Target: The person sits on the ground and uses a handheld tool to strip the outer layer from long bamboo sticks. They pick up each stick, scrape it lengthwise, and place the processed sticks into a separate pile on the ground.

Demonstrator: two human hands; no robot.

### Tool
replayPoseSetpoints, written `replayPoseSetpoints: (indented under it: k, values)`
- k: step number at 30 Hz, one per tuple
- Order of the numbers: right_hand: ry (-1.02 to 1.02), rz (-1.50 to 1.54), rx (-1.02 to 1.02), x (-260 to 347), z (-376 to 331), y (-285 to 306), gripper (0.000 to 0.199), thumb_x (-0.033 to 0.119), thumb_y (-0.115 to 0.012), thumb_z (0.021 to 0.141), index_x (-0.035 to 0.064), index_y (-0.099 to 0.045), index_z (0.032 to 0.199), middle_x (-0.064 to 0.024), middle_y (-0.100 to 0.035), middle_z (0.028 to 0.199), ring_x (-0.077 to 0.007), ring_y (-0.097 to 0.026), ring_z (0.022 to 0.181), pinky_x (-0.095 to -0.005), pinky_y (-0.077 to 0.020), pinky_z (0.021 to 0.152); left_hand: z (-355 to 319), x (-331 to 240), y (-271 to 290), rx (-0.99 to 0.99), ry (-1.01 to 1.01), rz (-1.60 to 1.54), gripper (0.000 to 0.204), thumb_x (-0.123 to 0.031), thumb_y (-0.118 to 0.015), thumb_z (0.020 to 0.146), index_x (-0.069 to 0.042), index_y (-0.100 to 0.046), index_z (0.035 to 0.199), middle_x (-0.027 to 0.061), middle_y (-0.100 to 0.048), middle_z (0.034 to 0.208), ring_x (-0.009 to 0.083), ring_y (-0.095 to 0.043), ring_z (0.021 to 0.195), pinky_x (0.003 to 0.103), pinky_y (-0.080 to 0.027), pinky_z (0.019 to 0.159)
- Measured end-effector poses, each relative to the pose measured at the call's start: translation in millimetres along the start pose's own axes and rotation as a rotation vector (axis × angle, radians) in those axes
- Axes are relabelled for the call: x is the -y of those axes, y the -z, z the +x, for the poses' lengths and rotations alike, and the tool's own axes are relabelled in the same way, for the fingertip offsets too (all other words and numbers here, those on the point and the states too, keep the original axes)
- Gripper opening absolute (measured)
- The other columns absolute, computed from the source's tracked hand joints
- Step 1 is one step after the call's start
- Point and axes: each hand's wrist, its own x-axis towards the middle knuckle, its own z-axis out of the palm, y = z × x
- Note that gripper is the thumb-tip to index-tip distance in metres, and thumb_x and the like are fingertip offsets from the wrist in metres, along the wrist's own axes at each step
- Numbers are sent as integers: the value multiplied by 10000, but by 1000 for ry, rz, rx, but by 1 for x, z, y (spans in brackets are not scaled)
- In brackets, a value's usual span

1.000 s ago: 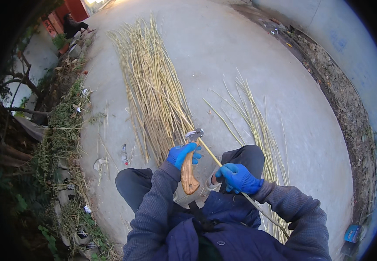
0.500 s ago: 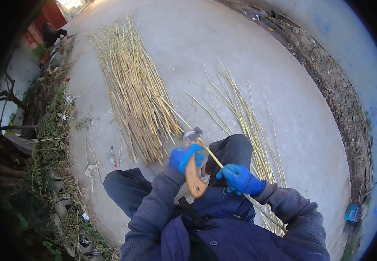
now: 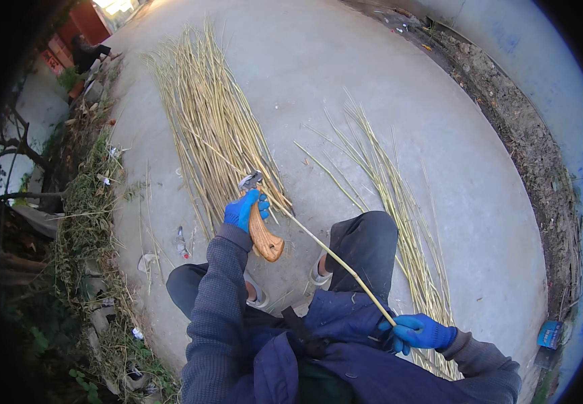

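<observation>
My left hand [image 3: 243, 210], in a blue glove, is closed around a tool with a curved wooden handle [image 3: 264, 237] and a small grey metal head [image 3: 251, 180]. The tool's exact kind cannot be made out. A long thin stick [image 3: 332, 254] slants across my lap, its near end gripped by my blue-gloved right hand [image 3: 420, 332]. Its far part passes close to the tool head and over a large heap of sticks [image 3: 221, 128]; whether the tool touches it cannot be told. To the right, greener sticks [image 3: 406, 222] lie in a looser bunch beside my knee.
Pale concrete [image 3: 305, 74] spreads under the sticks. Weeds and litter [image 3: 96, 236] line the left edge; a soil strip [image 3: 500, 114] and bluish wall [image 3: 574, 135] run along the right. A blue container [image 3: 549, 334] stands by that wall. Someone [image 3: 89, 54] sits far left.
My hands have moved apart: the left with the tool forward and left, the right back toward my body and rightward with the stick. More of the stick now shows between them.
</observation>
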Motion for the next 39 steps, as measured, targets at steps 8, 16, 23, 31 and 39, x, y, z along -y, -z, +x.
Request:
replayPoseSetpoints:
  k: [8, 16, 23, 31, 39]
  values:
    - [112, -35, -188, 84, 123, -4, 328, 298, -445, 1026, 44, -612, 1151, -36, -638, 751, -94, -587, 565, -242, -507, 546, -82, 22, -81, 53, 70, 66, 404, -278, -672, 911, 46, -613, 1144, 157, -672, 982, 244, -683, 802, 348, -597, 647]
    - [199, -97, -310, 95, 141, -16, 324, 272, -423, 997, 32, -631, 1058, -43, -606, 710, -117, -579, 529, -246, -495, 509, -94, 21, -71, 99, 159, 66, 465, -317, -707, 876, 50, -612, 1144, 164, -675, 995, 250, -688, 813, 334, -584, 664]
    - [122, -49, -371, 88, 115, 0, 288, 268, -442, 989, 53, -632, 1020, -48, -585, 684, -113, -548, 458, -237, -451, 425, -109, 11, -116, 269, 184, 135, 449, -311, -674, 903, 46, -614, 1169, 148, -683, 909, 204, -667, 741, 305, -567, 649]
    - [281, -52, -376, 73, 101, -12, 281, 258, -456, 996, 39, -631, 1018, -53, -573, 686, -108, -567, 543, -263, -482, 534, -105, 2, -100, 230, 225, 177, 522, -336, -680, 893, 54, -575, 1224, 131, -683, 1063, 197, -666, 791, 305, -569, 666]
    - [164, -93, -470, 66, 80, -3, 302, 297, -480, 991, 52, -650, 1041, -63, -609, 730, -114, -581, 574, -273, -494, 553, -130, 20, -127, 340, 232, 116, 367, -290, -656, 922, 7, -632, 1135, 108, -670, 823, 187, -655, 674, 310, -566, 596]
